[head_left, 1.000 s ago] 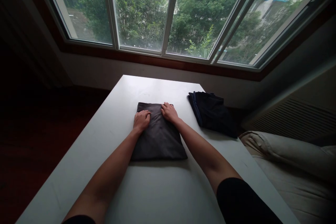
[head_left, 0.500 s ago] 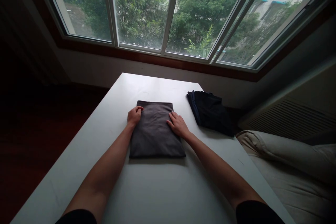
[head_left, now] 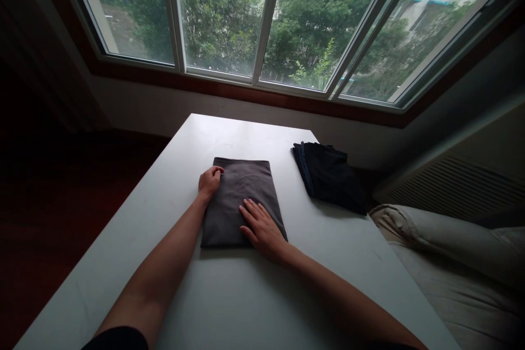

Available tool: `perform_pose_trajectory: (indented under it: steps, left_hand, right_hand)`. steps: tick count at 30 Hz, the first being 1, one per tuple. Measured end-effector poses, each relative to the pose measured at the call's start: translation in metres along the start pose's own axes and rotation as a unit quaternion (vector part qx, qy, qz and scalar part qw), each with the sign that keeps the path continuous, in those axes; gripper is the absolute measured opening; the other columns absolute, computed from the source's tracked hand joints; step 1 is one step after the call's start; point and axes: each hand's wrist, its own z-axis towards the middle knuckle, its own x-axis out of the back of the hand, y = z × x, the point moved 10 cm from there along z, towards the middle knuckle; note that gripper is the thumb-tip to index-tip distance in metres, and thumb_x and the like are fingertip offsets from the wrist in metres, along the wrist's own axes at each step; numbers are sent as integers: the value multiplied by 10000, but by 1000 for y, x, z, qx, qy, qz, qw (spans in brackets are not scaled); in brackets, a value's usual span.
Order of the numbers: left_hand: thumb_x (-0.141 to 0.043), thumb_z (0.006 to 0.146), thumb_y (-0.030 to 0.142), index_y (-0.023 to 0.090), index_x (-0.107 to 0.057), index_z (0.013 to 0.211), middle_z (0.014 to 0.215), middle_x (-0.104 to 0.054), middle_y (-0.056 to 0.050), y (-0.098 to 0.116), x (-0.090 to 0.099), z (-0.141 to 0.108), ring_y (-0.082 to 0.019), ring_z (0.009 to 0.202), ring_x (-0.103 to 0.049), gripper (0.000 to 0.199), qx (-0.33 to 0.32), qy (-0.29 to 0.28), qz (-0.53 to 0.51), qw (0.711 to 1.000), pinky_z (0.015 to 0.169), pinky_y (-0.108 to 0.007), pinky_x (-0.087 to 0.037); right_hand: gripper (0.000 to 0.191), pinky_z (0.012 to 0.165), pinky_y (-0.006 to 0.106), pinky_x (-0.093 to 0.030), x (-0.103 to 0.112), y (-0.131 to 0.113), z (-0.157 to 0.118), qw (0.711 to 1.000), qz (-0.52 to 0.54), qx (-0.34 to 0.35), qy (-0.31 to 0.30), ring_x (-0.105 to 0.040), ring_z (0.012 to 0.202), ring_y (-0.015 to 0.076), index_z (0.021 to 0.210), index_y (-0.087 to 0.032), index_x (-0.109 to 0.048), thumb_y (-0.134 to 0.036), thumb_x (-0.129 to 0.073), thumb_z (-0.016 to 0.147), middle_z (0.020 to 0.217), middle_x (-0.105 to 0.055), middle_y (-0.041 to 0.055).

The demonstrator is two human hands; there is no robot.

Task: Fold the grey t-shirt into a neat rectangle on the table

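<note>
A dark grey garment (head_left: pixel 235 197), folded into a neat rectangle, lies flat on the white table (head_left: pixel 213 295). At its upper left edge is my left hand (head_left: pixel 210 181), its fingers curled over the border and closed on the fabric. My right hand (head_left: pixel 264 229) rests flat on the lower right part of the garment, fingers stretched out and a little apart. The garment's lower right corner is partly covered by that hand. Which kind of garment it is, I cannot tell.
Folded dark navy clothing (head_left: pixel 330 175) lies at the table's right edge. A beige cushioned seat or bed (head_left: pixel 451 262) stands right of the table. Beyond the far end is a wall with a wide window (head_left: pixel 254 33).
My right hand has slid from the garment's right edge down and left onto its lower part. My left hand stays at the upper left edge.
</note>
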Motion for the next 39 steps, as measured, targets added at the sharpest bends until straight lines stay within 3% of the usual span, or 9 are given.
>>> perform_pose_trajectory:
  steps: [5,11,17,20,23,27,31,35,39]
  left_hand:
    - [-476,970,283,285,-770,1076,1091,-789,-7,9,-4,-3,-220,1045,-708,312,-16,-7,65,998,948,-312,-517]
    - [-484,984,281,242,-755,1119,1215,-739,-72,55,-18,-27,-238,1145,-660,305,-137,-51,183,972,1067,-354,-463]
    - [-519,1010,388,245,-660,1336,1476,-596,-103,92,-54,-105,-276,1380,-520,383,-225,-134,231,937,1221,-470,-326]
    - [-489,1029,411,234,-575,1454,1572,-500,-127,99,-57,-145,-302,1460,-434,468,-258,-130,245,925,1260,-543,-248]
    - [-429,1051,371,244,-593,1444,1542,-536,-110,106,-54,-181,-286,1433,-469,444,-316,-155,239,905,1266,-513,-268]
    - [-502,1021,375,267,-523,1527,1618,-456,-92,106,-46,-214,-296,1486,-417,518,-378,-236,222,867,1272,-512,-276]
    - [-599,974,454,332,-335,1639,1701,-308,-65,93,-24,-224,-306,1558,-302,726,-396,-302,207,842,1294,-537,-211]
    - [-638,938,392,352,-296,1650,1703,-306,-45,75,1,-218,-297,1559,-305,791,-384,-319,213,840,1302,-520,-195]
    - [-641,869,247,306,-351,1628,1682,-354,-58,64,7,-216,-290,1544,-329,814,-373,-304,232,846,1304,-519,-196]
  right_hand:
    - [606,1279,525,-275,7,39,-33,996,-32,-77,32,-241,1583,274,1629,-228,-360,-422,-482,1068,1696,-289,103]
    - [639,1290,507,-246,7,37,-41,994,-55,-90,26,-210,1592,275,1628,-205,-363,-474,-483,1061,1704,-262,114]
    - [682,1283,548,-239,4,35,-52,995,-65,-75,26,-167,1599,308,1634,-192,-347,-506,-501,1048,1712,-211,142]
    - [691,1279,560,-240,5,33,-63,996,-62,-56,28,-166,1599,317,1639,-200,-333,-499,-515,1043,1715,-193,148]
    - [742,1280,559,-235,9,31,-72,998,-47,-31,22,-156,1600,321,1654,-199,-289,-487,-557,1025,1720,-165,160]
    - [893,1274,558,-251,15,32,-83,1000,-9,4,-1,-150,1599,336,1672,-205,-220,-496,-663,953,1724,-158,168]
    - [797,1263,543,-296,26,34,-89,1000,1,20,8,-248,1576,327,1630,-204,-338,-408,-673,936,1701,-264,162]
    - [653,1236,510,-364,30,30,-90,999,-15,36,23,-350,1530,318,1512,-195,-493,-204,-653,878,1624,-429,134]
    - [499,1181,448,-442,32,26,-90,996,-33,62,46,-455,1464,286,1285,-188,-625,-31,-568,814,1546,-528,117]
